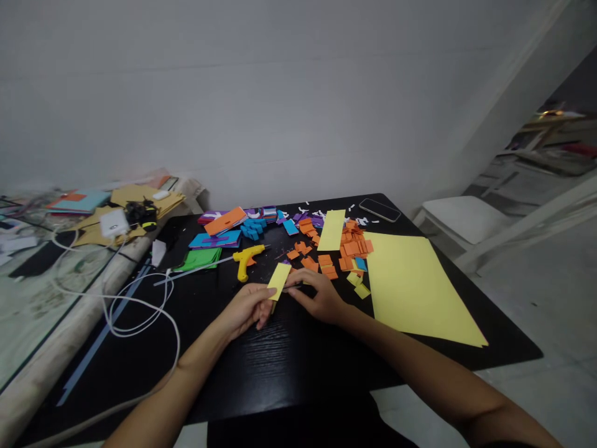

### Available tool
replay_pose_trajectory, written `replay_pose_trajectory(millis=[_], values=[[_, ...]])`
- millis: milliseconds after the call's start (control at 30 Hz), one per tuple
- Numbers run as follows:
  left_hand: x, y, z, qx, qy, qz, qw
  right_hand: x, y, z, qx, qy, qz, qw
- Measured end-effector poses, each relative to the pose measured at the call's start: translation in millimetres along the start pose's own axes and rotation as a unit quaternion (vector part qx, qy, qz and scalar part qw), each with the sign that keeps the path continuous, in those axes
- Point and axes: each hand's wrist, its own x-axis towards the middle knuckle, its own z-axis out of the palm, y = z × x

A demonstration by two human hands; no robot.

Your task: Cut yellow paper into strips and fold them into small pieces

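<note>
My left hand (249,306) is closed on a small yellow paper strip (280,279), its thumb on the strip's lower part. Just right of the strip, my right hand (319,297) pinches a thin dark object (293,289) that I cannot make out clearly; its end reaches the strip. A yellow glue gun (247,260) lies beyond my left hand. Several orange paper pieces (353,246) are scattered past my right hand, beside a longer yellow strip (332,230).
Large yellow sheets (415,283) cover the table's right part. A phone (379,210) lies at the back right. Green paper (200,258), blue folded paper (217,239) and a white cable (140,301) are on the left. A white chair (459,214) stands beyond the table.
</note>
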Motion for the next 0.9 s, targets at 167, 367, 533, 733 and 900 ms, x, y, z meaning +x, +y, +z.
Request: replay_pose_trajectory(millis=[167, 367, 533, 733, 900], values=[[-1, -1, 3.7, -0.003, -0.032, -0.030, 0.999, -2, -8, 3, -0.098, 0.054, -0.075, 0.991], [-1, -3, 1.0, 0.032, -0.063, -0.064, 0.995, -2, -7, 6, -0.069, 0.001, -0.055, 0.996], [0, -4, -3.8, 0.214, 0.084, 0.109, 0.967, -4, 1, 10, 0.090, 0.023, 0.133, 0.987], [-4, -9, 2.9, 0.307, 0.172, 0.275, 0.895, -4, 2, 14, 0.205, 0.033, 0.209, 0.956], [-7, -13, 5.2, 0.354, 0.192, 0.296, 0.866, -3, -3, 14, 0.186, 0.032, 0.206, 0.960]])
